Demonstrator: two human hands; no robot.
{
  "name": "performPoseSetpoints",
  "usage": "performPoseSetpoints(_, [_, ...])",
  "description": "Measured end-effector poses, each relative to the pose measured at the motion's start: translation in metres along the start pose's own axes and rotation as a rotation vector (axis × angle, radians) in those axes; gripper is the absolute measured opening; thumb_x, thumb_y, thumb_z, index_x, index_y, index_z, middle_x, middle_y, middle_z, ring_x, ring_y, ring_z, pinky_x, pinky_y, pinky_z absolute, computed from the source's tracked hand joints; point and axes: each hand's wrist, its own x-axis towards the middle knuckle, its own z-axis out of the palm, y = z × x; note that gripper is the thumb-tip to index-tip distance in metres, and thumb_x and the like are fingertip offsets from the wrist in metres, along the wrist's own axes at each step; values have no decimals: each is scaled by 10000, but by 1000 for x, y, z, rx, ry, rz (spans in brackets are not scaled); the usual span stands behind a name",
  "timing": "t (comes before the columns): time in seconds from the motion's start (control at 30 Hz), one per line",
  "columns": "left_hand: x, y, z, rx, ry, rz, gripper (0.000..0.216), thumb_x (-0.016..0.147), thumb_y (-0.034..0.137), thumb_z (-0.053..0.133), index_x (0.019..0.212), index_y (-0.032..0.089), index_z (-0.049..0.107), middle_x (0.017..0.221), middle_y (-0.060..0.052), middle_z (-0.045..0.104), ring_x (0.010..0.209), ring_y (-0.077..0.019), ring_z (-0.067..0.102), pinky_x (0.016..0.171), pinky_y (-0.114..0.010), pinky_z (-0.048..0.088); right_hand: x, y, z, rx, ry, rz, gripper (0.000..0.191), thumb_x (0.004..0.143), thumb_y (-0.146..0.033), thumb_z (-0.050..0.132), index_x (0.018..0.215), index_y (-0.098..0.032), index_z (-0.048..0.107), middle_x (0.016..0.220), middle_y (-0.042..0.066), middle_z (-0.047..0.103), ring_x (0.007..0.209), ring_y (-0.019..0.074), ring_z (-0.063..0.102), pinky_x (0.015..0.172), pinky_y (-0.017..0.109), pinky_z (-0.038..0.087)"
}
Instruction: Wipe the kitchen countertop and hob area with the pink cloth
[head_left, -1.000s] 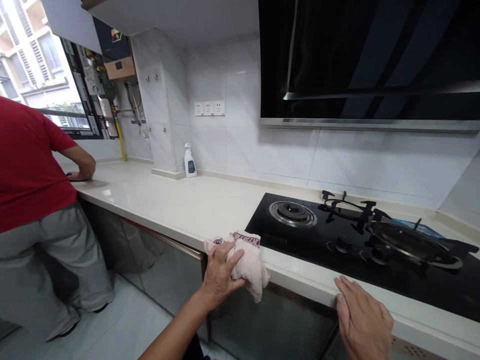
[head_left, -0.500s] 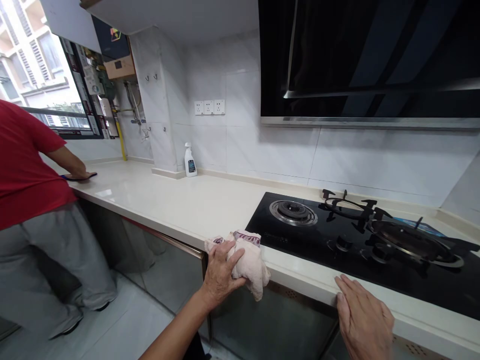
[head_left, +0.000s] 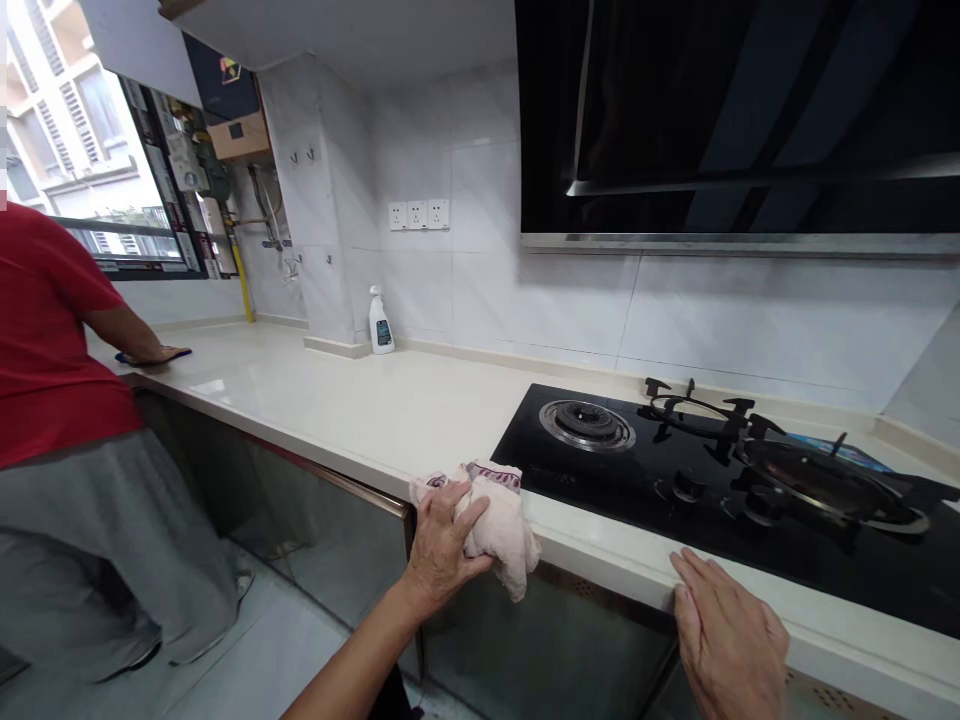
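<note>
Our left hand (head_left: 439, 552) loosely grips the cloth (head_left: 501, 530); our right hand (head_left: 729, 630) rests open, apparently empty. Cloth's overhanging the tabletop (head_left: 420, 400), so slack fingers could drop it.

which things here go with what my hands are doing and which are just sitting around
With your hands:
- pale cloth, under your left hand
- countertop, its front edge under your right hand

Apparently just there:
- white spray bottle, upright near the wall
- black hob, untouched
- blue item behind the hob, partly hidden
</note>
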Motion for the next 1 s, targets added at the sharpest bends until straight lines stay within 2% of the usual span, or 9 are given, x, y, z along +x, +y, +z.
performPoseSetpoints(0.63, [-1,2,0,-24,16,0,717,738,363,838,1379,246,539,1405,-164,537,1300,-352,525,1138,-538,342,0,1,0,-8,1,-17,336,1017,-308,473,1276,-183,647,1214,91,745,1121,280,660,918,421,430])
performPoseSetpoints(1.0, [-1,3,-1,6,-2,-25,646,753,379,803,1347,251,585,1407,-149,548,1294,-349,531,1139,-529,353,2,-1,-2,-11,-13,-19,345,1027,-326,450,1259,-174,655,1215,93,742,1127,285,658,925,423,431])
